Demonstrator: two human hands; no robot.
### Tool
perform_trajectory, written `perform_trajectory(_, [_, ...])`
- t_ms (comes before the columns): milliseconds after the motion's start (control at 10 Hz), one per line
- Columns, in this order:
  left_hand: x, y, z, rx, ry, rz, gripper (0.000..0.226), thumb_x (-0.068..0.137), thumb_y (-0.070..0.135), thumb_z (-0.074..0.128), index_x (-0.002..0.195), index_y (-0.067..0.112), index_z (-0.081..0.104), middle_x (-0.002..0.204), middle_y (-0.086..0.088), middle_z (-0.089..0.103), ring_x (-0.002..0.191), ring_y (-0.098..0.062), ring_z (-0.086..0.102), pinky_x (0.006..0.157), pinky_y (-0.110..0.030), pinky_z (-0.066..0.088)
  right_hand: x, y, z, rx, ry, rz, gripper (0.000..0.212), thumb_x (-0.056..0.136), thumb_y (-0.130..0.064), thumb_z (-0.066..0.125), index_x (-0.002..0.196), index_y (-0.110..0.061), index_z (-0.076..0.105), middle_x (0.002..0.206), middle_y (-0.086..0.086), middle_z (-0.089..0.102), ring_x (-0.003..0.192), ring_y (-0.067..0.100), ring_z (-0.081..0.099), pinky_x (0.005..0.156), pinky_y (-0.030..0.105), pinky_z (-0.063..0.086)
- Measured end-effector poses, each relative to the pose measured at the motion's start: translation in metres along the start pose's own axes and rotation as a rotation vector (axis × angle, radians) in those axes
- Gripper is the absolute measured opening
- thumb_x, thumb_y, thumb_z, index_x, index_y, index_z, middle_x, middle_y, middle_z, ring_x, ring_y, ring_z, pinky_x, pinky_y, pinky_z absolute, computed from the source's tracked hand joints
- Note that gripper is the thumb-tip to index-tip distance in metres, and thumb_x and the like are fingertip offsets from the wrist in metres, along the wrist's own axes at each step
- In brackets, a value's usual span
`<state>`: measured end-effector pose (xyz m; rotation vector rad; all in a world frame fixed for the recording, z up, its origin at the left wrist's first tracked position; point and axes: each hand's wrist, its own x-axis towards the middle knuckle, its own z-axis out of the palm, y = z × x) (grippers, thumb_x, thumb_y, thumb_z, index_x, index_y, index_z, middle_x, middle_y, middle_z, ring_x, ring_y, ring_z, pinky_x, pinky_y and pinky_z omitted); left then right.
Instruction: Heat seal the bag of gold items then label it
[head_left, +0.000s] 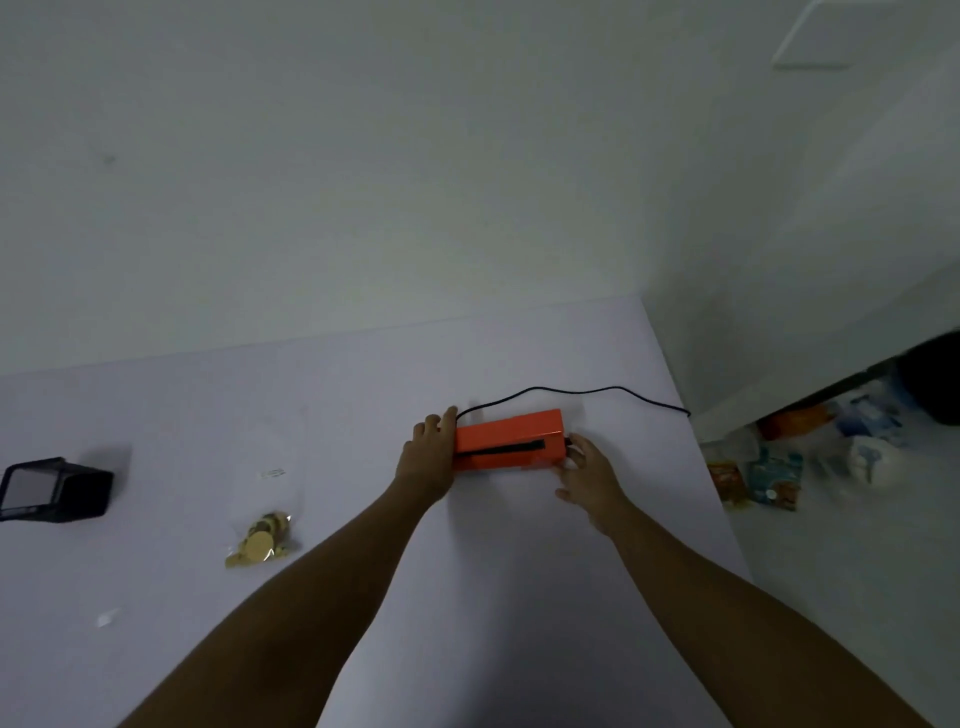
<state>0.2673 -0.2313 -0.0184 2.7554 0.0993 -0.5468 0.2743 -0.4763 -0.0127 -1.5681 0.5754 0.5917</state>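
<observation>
1. At the far left of your table (311, 415) lies a black box-shaped device (54, 491)
2. The clear bag of gold items (262, 535) lies flat to its right, well apart from both hands
3. Your left hand (428, 457) presses almost straight fingers against the left end of the orange heat sealer (509, 440)
4. Your right hand (589, 470) touches the right end with loosely bent fingers and the thumb spread away
5. A black cable (571, 395) runs off the table's right edge

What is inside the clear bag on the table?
Gold items, bunched at the near end of the bag; its far part looks empty. Lower ones are covered by upper ones.
</observation>
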Motion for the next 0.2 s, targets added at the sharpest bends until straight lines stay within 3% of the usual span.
perform_trajectory(100, [-0.009,-0.002,-0.017,0.015,-0.042,0.031,0.099,0.076,0.021,0.076,0.152,0.017,0.013,0.146,-0.014,0.033,0.128,-0.035,0.040,0.096,-0.048,0.045,-0.004,-0.012,-0.011,-0.071,-0.009,-0.010,0.050,0.092,0.011,0.049,0.137,-0.010,0.048,0.131,0.013,0.054,0.090,0.024,0.059,0.066,0.035,0.050])
perform_trajectory(200, [-0.014,-0.008,-0.044,0.015,-0.059,0.104,0.093,0.078,0.017,0.075,0.151,0.016,0.017,0.148,-0.016,0.034,0.134,-0.034,0.037,0.103,-0.046,0.043,-0.006,-0.038,-0.019,-0.182,0.039,-0.084,0.046,0.090,0.014,0.045,0.130,-0.006,0.055,0.131,0.018,0.056,0.097,0.025,0.059,0.074,0.040,0.050])
